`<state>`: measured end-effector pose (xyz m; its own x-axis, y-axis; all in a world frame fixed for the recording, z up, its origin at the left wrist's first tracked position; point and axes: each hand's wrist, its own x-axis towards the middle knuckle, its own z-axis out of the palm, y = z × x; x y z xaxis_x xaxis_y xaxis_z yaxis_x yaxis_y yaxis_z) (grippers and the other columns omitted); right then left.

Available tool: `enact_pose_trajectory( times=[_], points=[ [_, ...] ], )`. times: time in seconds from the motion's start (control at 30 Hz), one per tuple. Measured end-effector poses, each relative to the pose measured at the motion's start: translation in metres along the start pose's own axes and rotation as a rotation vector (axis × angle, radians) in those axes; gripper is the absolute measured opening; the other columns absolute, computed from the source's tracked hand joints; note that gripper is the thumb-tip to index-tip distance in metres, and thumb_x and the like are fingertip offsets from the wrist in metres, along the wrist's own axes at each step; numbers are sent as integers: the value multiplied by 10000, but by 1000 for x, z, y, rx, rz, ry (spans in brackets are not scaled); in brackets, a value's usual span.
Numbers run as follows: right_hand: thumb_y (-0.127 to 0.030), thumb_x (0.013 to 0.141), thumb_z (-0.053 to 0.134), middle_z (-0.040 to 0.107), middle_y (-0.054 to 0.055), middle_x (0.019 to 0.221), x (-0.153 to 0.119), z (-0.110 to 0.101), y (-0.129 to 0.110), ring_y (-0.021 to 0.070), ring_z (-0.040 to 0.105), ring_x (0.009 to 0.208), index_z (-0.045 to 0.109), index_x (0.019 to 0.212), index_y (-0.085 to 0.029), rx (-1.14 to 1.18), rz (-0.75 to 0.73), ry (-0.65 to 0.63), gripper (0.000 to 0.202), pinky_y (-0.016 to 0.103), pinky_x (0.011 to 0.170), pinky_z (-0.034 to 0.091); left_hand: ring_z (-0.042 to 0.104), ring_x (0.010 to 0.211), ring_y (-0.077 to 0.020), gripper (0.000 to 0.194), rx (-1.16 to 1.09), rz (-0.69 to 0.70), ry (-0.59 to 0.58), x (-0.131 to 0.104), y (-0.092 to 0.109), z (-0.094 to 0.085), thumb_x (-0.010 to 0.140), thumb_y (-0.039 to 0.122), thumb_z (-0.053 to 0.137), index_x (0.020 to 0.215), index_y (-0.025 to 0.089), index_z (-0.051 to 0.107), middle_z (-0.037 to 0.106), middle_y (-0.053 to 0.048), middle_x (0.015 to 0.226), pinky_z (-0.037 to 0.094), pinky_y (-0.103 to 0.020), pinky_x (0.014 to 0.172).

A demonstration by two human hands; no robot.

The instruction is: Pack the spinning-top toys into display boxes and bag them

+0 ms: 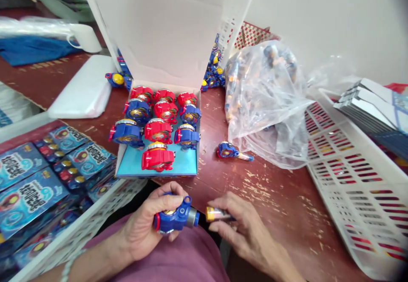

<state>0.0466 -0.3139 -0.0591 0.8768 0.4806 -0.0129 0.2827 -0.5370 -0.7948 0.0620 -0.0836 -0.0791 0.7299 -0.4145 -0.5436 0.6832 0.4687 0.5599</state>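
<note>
Left hand (pixel 151 218) has its fingers wrapped round the blue toy (pixel 178 217), right hand (pixel 247 227) is pinching a yellow-ended tube (pixel 213 214), so a slip could drop it past the worktop (pixel 274 197).

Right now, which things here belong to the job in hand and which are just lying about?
Job, likely: blue toy in left hand; yellow-ended tube in right hand; open toy box; clear bag.
Lying about, apparently: white mug; blue material.

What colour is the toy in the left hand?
The toy is mostly blue with a silvery band; the head view shows it best.
</note>
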Motion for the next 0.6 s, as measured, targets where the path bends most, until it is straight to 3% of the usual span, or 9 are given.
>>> enact_pose_trajectory(
  times=[0.13, 0.3, 0.37, 0.5, 0.53, 0.6],
  points=[
    [-346, 909, 592, 597, 17, 895, -1, 29, -8, 139, 559, 782, 568, 1086, -221, 23, -18, 90, 219, 249, 700, 424, 494, 532, -103, 143, 23, 39, -8, 0, -1, -1, 732, 252, 669, 752, 165, 557, 557, -12, 802, 409, -203, 365],
    [-300, 916, 568, 591, 28, 921, -2, 32, -11, 142, 543, 795, 555, 1107, -211, -35, -63, 91, 211, 257, 723, 403, 457, 494, -86, 197, 104, 140, 3, -6, 0, -4, 709, 311, 679, 765, 184, 540, 527, 16, 750, 385, -199, 369],
    [-336, 908, 583, 596, 30, 914, -3, 33, -13, 149, 544, 804, 576, 1107, -209, 4, -41, 83, 235, 263, 732, 397, 460, 517, -90, 196, 226, 251, -36, -10, 0, -5, 729, 344, 657, 757, 188, 541, 516, 16, 742, 388, -205, 407],
    [-488, 881, 591, 594, 23, 809, 1, 34, -16, 149, 515, 763, 648, 948, -182, 259, 222, 6, 318, 257, 685, 381, 511, 692, -111, 86, 635, 709, -120, -15, 1, -7, 797, 225, 576, 723, 184, 562, 527, 0, 765, 412, -235, 629],
    [-522, 861, 602, 580, 19, 775, 3, 34, -15, 138, 495, 730, 652, 901, -167, 341, 293, -32, 360, 245, 650, 371, 511, 707, -112, 89, 727, 780, -156, -15, 2, -8, 803, 186, 556, 714, 182, 560, 523, 0, 758, 402, -240, 655],
    [-582, 811, 631, 517, -5, 685, 9, 35, -11, 100, 427, 617, 636, 859, -144, 536, 407, -134, 441, 214, 549, 322, 504, 697, -115, 96, 815, 786, -217, -14, 5, -10, 806, 159, 534, 713, 182, 547, 517, -1, 749, 386, -247, 650]
  ],
)
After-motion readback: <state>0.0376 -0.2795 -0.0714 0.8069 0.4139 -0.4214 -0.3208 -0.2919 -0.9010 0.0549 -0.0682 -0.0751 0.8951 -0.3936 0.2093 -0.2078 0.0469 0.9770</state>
